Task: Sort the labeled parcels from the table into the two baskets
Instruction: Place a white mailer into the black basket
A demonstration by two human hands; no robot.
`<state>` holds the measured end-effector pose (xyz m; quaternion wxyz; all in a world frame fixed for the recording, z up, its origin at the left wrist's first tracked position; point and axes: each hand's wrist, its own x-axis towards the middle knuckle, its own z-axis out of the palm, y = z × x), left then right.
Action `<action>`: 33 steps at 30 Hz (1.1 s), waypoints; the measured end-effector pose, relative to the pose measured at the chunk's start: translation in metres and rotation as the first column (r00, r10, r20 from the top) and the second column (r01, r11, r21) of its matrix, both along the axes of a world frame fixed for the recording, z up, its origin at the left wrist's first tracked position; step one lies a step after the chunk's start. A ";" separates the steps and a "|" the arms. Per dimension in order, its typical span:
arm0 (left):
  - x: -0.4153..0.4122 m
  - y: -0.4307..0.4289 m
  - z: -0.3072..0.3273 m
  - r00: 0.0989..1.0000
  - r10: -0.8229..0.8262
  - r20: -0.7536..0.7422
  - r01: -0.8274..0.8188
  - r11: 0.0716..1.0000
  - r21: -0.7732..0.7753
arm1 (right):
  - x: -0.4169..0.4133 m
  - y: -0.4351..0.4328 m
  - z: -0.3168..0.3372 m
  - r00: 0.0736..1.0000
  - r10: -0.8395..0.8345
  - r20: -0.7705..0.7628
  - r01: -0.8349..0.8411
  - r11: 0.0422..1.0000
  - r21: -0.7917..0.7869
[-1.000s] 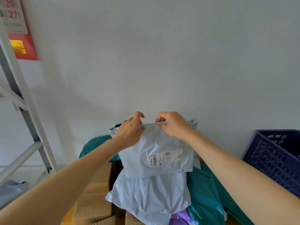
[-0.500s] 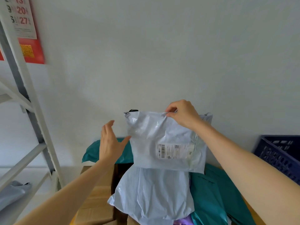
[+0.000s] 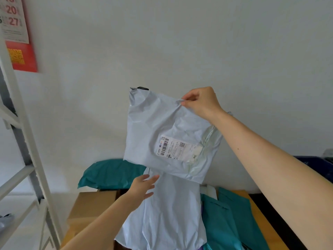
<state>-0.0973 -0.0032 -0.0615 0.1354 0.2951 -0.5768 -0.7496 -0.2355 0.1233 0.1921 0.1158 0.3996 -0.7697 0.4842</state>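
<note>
On my feed the right hand (image 3: 200, 102) pinched the top edge of the pale grey parcel (image 3: 153, 127), thumb and fingertips bunching the plastic, and held it up clear of the pile with its face toward me. Its shipping label (image 3: 177, 147), with barcode and a small square code, sat low on the parcel's right half, tilted. Just under the parcel's lower left corner the left hand (image 3: 142, 188) was wide open with its fingers spread, gripping nothing; I couldn't tell whether it touched the second pale parcel (image 3: 171, 217) lying directly below the lifted one. A teal parcel (image 3: 111, 173) lay below and left of the held parcel, behind a cardboard box (image 3: 91, 204). More teal parcels (image 3: 232, 219) lay below and right of it on the table (image 3: 261, 219). Well to its right, past the right forearm, I saw a sliver of the dark blue basket (image 3: 320, 162). Far to its left stood a white shelf frame (image 3: 21, 123).
</note>
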 end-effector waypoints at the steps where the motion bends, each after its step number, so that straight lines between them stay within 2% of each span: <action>1: -0.002 0.000 0.002 0.998 -0.025 -0.049 0.028 0.997 0.069 | 0.000 0.000 0.003 1.000 0.006 0.027 -0.005 1.000 -0.027; 4: -0.009 -0.003 0.007 0.978 -0.032 -0.208 0.063 0.988 0.143 | 0.000 0.004 0.007 0.994 0.024 0.102 -0.015 0.996 -0.089; 7: -0.014 -0.008 0.014 0.949 0.030 -0.315 0.033 0.981 0.193 | -0.005 0.014 0.006 0.986 0.033 0.166 -0.011 0.991 -0.135; 15: -0.006 -0.034 0.041 0.917 0.170 -0.361 -0.115 0.979 0.170 | -0.026 0.039 -0.016 0.955 0.026 0.297 0.032 0.981 -0.189; 19: 0.008 -0.059 0.069 0.915 0.164 -0.368 -0.154 0.986 0.056 | -0.032 0.049 -0.030 0.934 0.065 0.352 -0.015 0.990 -0.144; 24: 0.020 -0.081 0.106 0.925 0.172 -0.338 -0.216 0.972 -0.098 | -0.034 0.058 -0.049 0.897 0.148 0.417 -0.089 0.983 -0.159; 29: 0.026 -0.083 0.137 0.943 0.137 -0.305 -0.219 0.941 -0.257 | -0.036 0.064 -0.068 0.888 0.131 0.441 -0.055 0.982 -0.180; 33: 0.027 -0.078 0.148 0.950 0.123 -0.286 -0.218 0.919 -0.328 | -0.038 0.069 -0.076 0.887 0.131 0.442 -0.046 0.979 -0.198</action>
